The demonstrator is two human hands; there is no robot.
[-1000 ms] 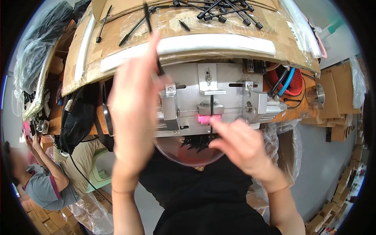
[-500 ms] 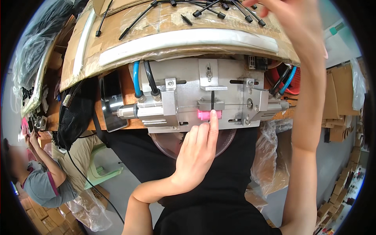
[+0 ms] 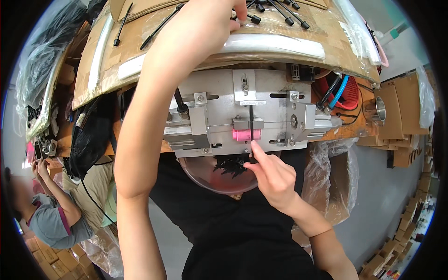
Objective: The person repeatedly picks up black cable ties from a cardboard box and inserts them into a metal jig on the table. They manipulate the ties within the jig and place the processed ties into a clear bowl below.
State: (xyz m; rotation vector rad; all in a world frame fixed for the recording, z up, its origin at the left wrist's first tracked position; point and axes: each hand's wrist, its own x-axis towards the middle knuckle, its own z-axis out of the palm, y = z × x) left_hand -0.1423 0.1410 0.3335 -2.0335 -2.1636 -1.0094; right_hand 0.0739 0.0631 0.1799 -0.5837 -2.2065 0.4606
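Observation:
My right hand [image 3: 276,176] grips the lower end of a thin black rod [image 3: 252,122] between thumb and index finger. The rod lies upright in the picture, across a pink block [image 3: 241,135] and a small metal block [image 3: 241,123] at the middle of a metal fixture [image 3: 224,93]. My left hand [image 3: 217,21] reaches across to the cardboard at the top, its fingers bent and apart beside a black-capped rod [image 3: 254,19]. The top edge cuts off part of that hand. Under the fixture, a clear round bowl [image 3: 196,175] holds several black pieces [image 3: 231,165].
Several black rods [image 3: 289,18] lie on the cardboard [image 3: 107,65]. Metal cylinders [image 3: 317,123] flank the fixture, with blue and black hoses [image 3: 339,91]. A red basket [image 3: 352,95] and a metal cup [image 3: 379,109] stand at right. Another person [image 3: 56,210] sits at left.
My left hand has left the pink block and moved up to the rods on the cardboard. The right hand has come down from the cardboard to the rod in the fixture.

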